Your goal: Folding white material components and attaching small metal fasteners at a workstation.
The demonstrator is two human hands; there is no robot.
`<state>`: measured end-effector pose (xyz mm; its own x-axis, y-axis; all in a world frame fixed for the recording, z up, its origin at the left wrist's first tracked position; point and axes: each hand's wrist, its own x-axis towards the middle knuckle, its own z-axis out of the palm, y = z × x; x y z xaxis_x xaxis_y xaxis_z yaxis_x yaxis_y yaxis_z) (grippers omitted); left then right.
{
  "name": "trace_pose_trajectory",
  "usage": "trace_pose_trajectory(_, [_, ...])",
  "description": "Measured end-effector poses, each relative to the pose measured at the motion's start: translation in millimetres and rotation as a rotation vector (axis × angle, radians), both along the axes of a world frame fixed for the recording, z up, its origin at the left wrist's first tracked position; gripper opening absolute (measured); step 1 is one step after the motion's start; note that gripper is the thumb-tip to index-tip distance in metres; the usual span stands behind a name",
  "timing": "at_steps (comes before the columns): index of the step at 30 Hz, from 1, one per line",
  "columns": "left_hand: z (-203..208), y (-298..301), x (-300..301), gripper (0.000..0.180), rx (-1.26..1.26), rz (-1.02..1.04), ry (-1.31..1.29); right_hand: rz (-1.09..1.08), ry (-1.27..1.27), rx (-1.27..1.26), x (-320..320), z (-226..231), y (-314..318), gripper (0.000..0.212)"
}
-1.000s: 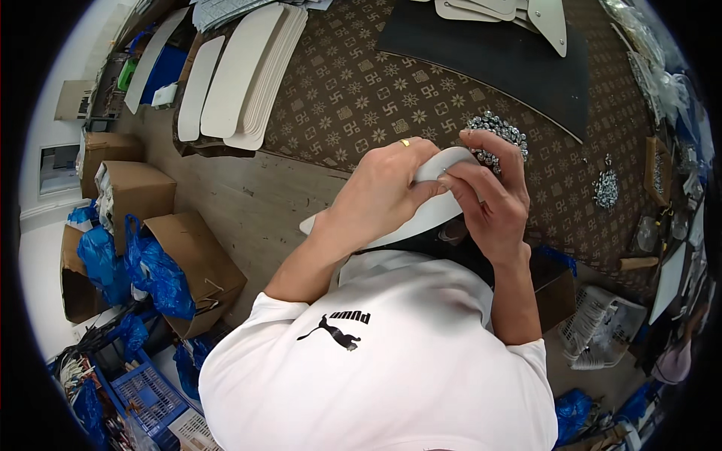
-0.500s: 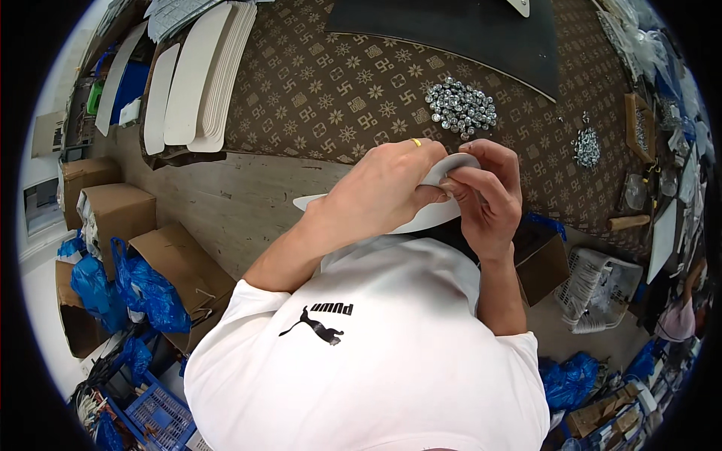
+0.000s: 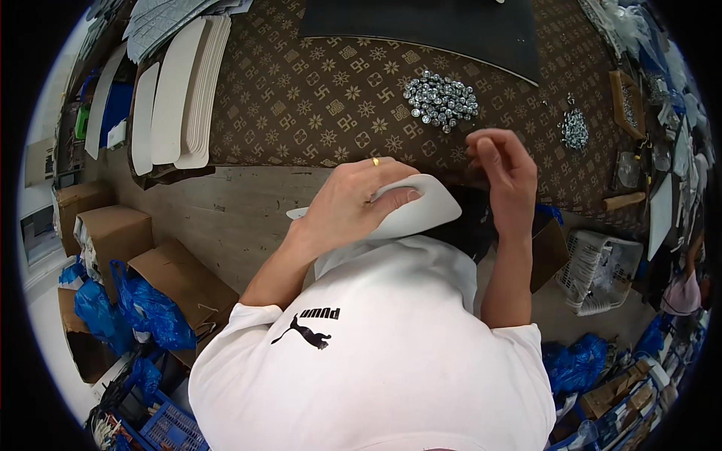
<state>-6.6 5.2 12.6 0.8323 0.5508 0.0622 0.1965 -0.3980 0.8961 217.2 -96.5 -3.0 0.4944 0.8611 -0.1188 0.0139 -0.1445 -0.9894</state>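
Observation:
My left hand grips a white flexible strip with rounded corners, thumb on top and fingers wrapped behind its upper edge. The strip bends in the grip, and its other end shows left of my wrist. My right hand is apart from the strip, at the table's near edge. Its fingers are loosely bent and nothing shows in them. Just beyond its fingertips lies a pile of small round silvery metal studs. A smaller heap of tiny metal pieces lies farther right.
On the patterned brown tablecloth, a stack of pale strips stands at the left and a black mat lies at the back. A wooden tray is at the right. Cardboard boxes and a white basket stand below.
My right hand has let go of the strip and moved right, toward the studs' side. My left hand has shifted left and lower with the strip, whose right end now shows.

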Motion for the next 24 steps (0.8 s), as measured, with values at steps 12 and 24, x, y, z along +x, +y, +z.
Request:
trace_pose_trajectory(12, [2.5, -3.8, -3.8, 0.019, 0.039, 0.025, -0.038, -0.057, -0.870, 0.030, 27.4, -26.5, 28.7, 0.015])
trace_pose_trajectory(24, [0.9, -3.4, 0.9, 0.022, 0.213, -0.062, -0.276, 0.469, 0.656, -0.029, -21.4, 9.0, -13.4, 0.015])
